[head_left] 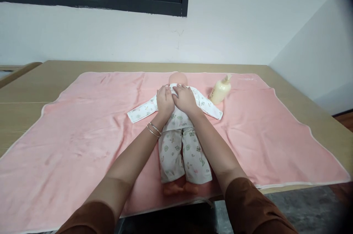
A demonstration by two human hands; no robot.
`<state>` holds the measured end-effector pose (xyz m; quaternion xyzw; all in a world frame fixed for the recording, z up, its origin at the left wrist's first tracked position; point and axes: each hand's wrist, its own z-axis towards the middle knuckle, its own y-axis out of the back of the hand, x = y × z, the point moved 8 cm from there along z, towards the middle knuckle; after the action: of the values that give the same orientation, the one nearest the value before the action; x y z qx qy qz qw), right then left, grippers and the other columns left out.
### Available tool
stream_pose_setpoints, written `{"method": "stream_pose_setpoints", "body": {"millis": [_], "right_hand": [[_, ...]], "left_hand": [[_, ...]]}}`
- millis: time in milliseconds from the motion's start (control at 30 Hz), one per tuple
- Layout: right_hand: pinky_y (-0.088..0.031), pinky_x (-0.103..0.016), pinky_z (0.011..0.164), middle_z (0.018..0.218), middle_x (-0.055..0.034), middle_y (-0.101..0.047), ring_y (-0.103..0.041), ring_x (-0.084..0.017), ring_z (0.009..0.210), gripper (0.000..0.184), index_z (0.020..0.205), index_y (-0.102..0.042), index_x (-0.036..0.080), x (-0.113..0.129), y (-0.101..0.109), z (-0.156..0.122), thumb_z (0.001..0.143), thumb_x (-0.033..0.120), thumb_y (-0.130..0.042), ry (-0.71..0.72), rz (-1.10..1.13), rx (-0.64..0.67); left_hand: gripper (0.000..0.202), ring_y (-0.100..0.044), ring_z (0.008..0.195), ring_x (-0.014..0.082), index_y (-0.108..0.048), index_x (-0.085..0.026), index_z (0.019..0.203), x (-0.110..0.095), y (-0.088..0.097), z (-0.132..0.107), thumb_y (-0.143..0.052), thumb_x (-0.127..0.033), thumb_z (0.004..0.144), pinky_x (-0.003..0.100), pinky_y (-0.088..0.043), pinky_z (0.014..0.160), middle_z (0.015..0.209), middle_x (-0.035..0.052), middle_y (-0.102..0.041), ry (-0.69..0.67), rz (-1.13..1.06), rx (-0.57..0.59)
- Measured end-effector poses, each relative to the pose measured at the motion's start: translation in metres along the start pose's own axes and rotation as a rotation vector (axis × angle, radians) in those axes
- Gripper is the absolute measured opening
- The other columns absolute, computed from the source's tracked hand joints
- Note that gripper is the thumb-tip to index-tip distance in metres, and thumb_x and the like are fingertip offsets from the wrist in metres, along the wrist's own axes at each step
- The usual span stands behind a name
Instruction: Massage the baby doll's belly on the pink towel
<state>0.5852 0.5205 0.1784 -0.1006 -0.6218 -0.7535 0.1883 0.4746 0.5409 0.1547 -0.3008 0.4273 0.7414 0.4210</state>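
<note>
A baby doll (178, 78) in a white patterned top and trousers lies on a pink blanket (88, 146), its head toward the wall and its feet toward me. Its sleeves spread out to both sides. On the left of its upper body rests my left hand (165, 101), open, with a thin bracelet at the wrist. Flat on the upper body beside it lies my right hand (185, 99), also open, its thumb close to the left hand. Both palms are hidden against the doll's clothes. Beyond the sleeve on the right, a pale yellow pump bottle (220, 90) leans over on the blanket.
The blanket covers much of a light wooden table (154, 67), which stands against a white wall (226, 24). A dark window frame (176, 2) is above at the left. Part of a wooden chair (27, 70) shows at the far left edge.
</note>
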Motion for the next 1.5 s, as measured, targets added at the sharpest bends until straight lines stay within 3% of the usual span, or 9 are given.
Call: {"method": "stream_pose_setpoints", "body": {"millis": [133, 367, 633, 733, 900, 1033, 1200, 1333, 1500], "right_hand": [[-0.034, -0.048, 0.132, 0.162, -0.0147, -0.06, -0.05, -0.029, 0.156, 0.05, 0.147, -0.068, 0.015, 0.004, 0.018, 0.0, 0.103, 0.023, -0.046, 0.032, 0.113, -0.047], [-0.043, -0.044, 0.128, 0.158, -0.0079, -0.064, -0.056, -0.026, 0.15, 0.055, 0.154, -0.063, 0.02, -0.005, 0.095, -0.02, 0.105, 0.027, -0.038, 0.016, 0.291, -0.3], [-0.049, -0.057, 0.12, 0.154, -0.0124, -0.062, -0.057, -0.03, 0.148, 0.057, 0.151, -0.061, 0.023, -0.127, 0.169, -0.054, 0.103, 0.033, -0.032, -0.158, 0.431, -0.755], [-0.051, -0.056, 0.119, 0.151, -0.0134, -0.065, -0.06, -0.029, 0.144, 0.055, 0.147, -0.064, 0.021, -0.16, 0.173, -0.062, 0.1, 0.033, -0.037, -0.243, 0.473, -0.788], [-0.049, -0.048, 0.122, 0.156, -0.012, -0.064, -0.06, -0.025, 0.146, 0.057, 0.148, -0.064, 0.018, -0.169, 0.158, -0.058, 0.098, 0.028, -0.04, -0.333, 0.562, -0.699], [-0.042, -0.046, 0.128, 0.162, -0.0134, -0.06, -0.053, -0.024, 0.153, 0.061, 0.153, -0.061, 0.014, -0.158, 0.138, -0.04, 0.098, 0.023, -0.037, -0.354, 0.454, -0.504], [-0.034, -0.049, 0.134, 0.159, -0.0135, -0.063, -0.052, -0.026, 0.156, 0.063, 0.145, -0.069, 0.01, -0.152, 0.134, -0.036, 0.093, 0.013, -0.035, -0.393, 0.322, -0.447], [-0.029, -0.051, 0.135, 0.157, -0.0111, -0.066, -0.051, -0.022, 0.156, 0.065, 0.14, -0.074, 0.013, -0.152, 0.134, -0.038, 0.09, 0.01, -0.033, -0.407, 0.322, -0.484], [-0.027, -0.058, 0.135, 0.154, -0.0104, -0.068, -0.053, -0.023, 0.155, 0.063, 0.134, -0.077, 0.018, -0.15, 0.13, -0.038, 0.09, 0.011, -0.032, -0.405, 0.289, -0.531]], "left_hand": [[0.063, -0.048, 0.159, 0.028, -0.068, -0.017, 0.144, -0.008, -0.004, 0.0, -0.019, -0.045, 0.114, 0.055, -0.016, 0.14, 0.157, 0.0144, -0.066, -0.071, 0.12, 0.078], [0.065, -0.044, 0.162, 0.0263, -0.059, -0.016, 0.155, -0.003, -0.02, 0.0, -0.018, -0.045, 0.114, 0.054, -0.019, 0.139, 0.169, 0.0155, -0.053, -0.131, 0.167, 0.3], [0.054, -0.049, 0.158, 0.0324, -0.064, -0.018, 0.15, -0.012, -0.012, -0.004, -0.036, -0.039, 0.108, 0.061, -0.026, 0.136, 0.163, 0.0154, -0.06, -0.132, 0.405, 0.389], [0.05, -0.054, 0.153, 0.036, -0.071, -0.015, 0.138, -0.043, -0.018, -0.017, -0.04, -0.038, 0.106, 0.061, -0.031, 0.133, 0.156, 0.0187, -0.065, -0.152, 0.486, 0.428], [0.049, -0.05, 0.156, 0.0335, -0.07, -0.023, 0.139, -0.112, -0.049, -0.037, -0.042, -0.048, 0.108, 0.063, -0.007, 0.139, 0.151, 0.011, -0.07, -0.136, 0.193, 0.477], [0.069, -0.067, 0.14, 0.03, -0.067, -0.018, 0.139, -0.133, -0.098, -0.031, -0.018, -0.058, 0.112, 0.05, -0.046, 0.125, 0.135, 0.0157, -0.078, 0.266, -0.444, 0.641], [0.075, -0.077, 0.119, 0.0329, -0.063, -0.016, 0.139, -0.148, -0.154, -0.039, -0.011, -0.06, 0.11, 0.052, -0.063, 0.101, 0.12, 0.0194, -0.079, 0.783, -1.001, 0.818], [0.073, -0.077, 0.117, 0.0331, -0.053, -0.018, 0.151, -0.152, -0.159, -0.045, -0.014, -0.061, 0.108, 0.051, -0.065, 0.095, 0.13, 0.02, -0.075, 0.898, -1.11, 0.758], [0.076, -0.071, 0.134, 0.0301, -0.043, -0.022, 0.163, -0.134, -0.124, -0.045, -0.014, -0.061, 0.105, 0.048, -0.062, 0.101, 0.148, 0.0211, -0.068, 0.815, -0.852, 0.793]]}}
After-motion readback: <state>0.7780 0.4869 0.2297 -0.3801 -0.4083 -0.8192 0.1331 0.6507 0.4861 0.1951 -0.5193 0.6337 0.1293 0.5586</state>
